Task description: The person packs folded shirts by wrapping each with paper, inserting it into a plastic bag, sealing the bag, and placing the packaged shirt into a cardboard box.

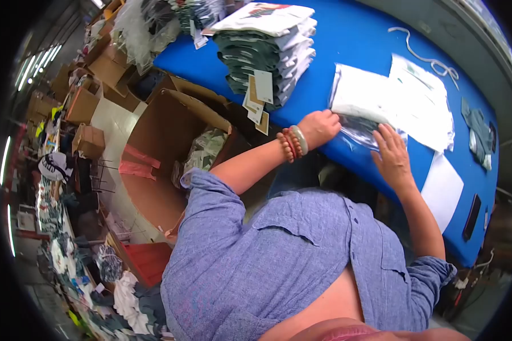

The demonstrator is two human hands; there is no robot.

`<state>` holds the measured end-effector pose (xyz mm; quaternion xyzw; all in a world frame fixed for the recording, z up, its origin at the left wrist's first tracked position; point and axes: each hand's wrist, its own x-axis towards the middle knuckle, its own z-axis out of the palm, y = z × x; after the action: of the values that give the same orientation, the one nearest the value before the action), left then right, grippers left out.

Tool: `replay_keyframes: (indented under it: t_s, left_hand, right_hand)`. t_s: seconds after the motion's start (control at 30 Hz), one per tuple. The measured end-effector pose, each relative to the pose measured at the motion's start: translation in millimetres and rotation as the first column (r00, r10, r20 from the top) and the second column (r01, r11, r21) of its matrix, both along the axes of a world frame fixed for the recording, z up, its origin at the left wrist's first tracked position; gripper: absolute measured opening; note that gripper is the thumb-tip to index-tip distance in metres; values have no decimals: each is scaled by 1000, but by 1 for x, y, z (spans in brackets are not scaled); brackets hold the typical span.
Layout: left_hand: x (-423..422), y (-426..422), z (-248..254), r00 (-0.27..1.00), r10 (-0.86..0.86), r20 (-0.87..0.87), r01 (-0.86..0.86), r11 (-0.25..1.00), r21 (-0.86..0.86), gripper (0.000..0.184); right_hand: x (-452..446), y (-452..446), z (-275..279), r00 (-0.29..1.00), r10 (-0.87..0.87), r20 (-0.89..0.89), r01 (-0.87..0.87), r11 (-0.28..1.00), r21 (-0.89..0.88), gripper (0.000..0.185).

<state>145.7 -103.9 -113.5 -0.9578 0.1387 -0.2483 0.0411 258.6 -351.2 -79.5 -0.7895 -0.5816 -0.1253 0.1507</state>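
Observation:
A clear plastic bag [355, 126] with a folded white garment [364, 94] in it lies at the near edge of the blue table. My left hand [318, 128], beaded bracelets at its wrist, has its fingers closed on the bag's near left corner. My right hand [392, 153] rests with fingers stretched and apart on the bag's near right part. Just right of this bag lies another white packaged garment [426, 105], partly beside and under it. A tall stack of folded shirts [261, 51], with hanging card tags [257, 94], stands to the left.
A large open carton [153, 136] with bagged garments [205, 150] stands left of the table [333, 34]. A white sheet [438, 182], a dark phone [471, 217], a grey-green garment [479, 133] and a white cord [418, 54] lie on the right. More cartons [108, 68] fill the far left.

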Motion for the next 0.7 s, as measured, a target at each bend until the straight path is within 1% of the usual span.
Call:
replay_keyframes:
  t_s: [0.03, 0.07, 0.13, 0.2, 0.3, 0.33, 0.4, 0.43, 0.47, 0.5, 0.53, 0.57, 0.63, 0.67, 0.7]
  left_hand:
    - [4, 0, 5, 1000, -17, 17, 17, 1000, 0, 5]
    - [8, 3, 12, 999, -35, 34, 35, 999, 6, 5]
    - [15, 7, 33, 996, -53, 76, 51, 998, 35, 4]
    - [23, 11, 56, 998, -57, -30, 57, 998, 3, 2]
    - [29, 18, 67, 971, -38, -235, 32, 999, -28, 7]
    - [31, 17, 69, 952, -39, -304, 29, 999, -37, 9]
    - [23, 18, 65, 957, -82, -279, 48, 991, -127, 13]
    - [25, 25, 45, 978, -31, -204, 20, 998, -57, 16]
    - [16, 23, 46, 985, -46, -168, 16, 984, -175, 19]
    - [8, 21, 46, 980, -48, -191, -3, 965, -261, 24]
    - [3, 23, 35, 992, -78, -104, 38, 939, -342, 30]
    - [-1, 22, 26, 996, -60, -70, 31, 930, -366, 39]
    - [-10, 14, 12, 999, -17, -46, -3, 915, -403, 48]
    - [-12, 8, 5, 1000, 14, -28, -25, 893, -450, 51]
    - [-15, 4, 0, 999, 49, -13, -49, 869, -493, 53]
  right_hand:
    - [-2, 11, 1, 998, 51, 45, -52, 999, 15, 50]
    - [-1, 23, -1, 995, 51, 91, -53, 998, 17, 51]
    - [-4, 42, 4, 1000, 4, -8, -4, 998, 67, 52]
    - [-1, 53, 7, 988, -46, -147, 58, 995, 81, 53]
    - [21, 51, 14, 964, 35, -263, -47, 998, -40, 54]
    - [27, 49, 12, 979, 18, -203, -45, 990, -131, 59]
    - [36, 42, 11, 988, 128, -84, -140, 976, -167, 64]
    - [40, 32, 9, 985, 165, -42, -170, 964, -207, 67]
    - [44, 27, 4, 988, 155, 5, -152, 969, -194, 70]
    - [45, 25, -2, 988, 150, 50, -138, 973, -184, 73]
    - [43, 23, -2, 988, 140, 68, -125, 975, -186, 69]
    - [41, 25, 1, 985, 142, 98, -123, 976, -180, 65]
    - [37, 30, -10, 970, 64, 236, -30, 989, -147, 59]
    - [35, 35, -16, 951, 34, 307, 4, 993, -121, 56]
    - [34, 41, -23, 947, 3, 321, 24, 996, -80, 54]
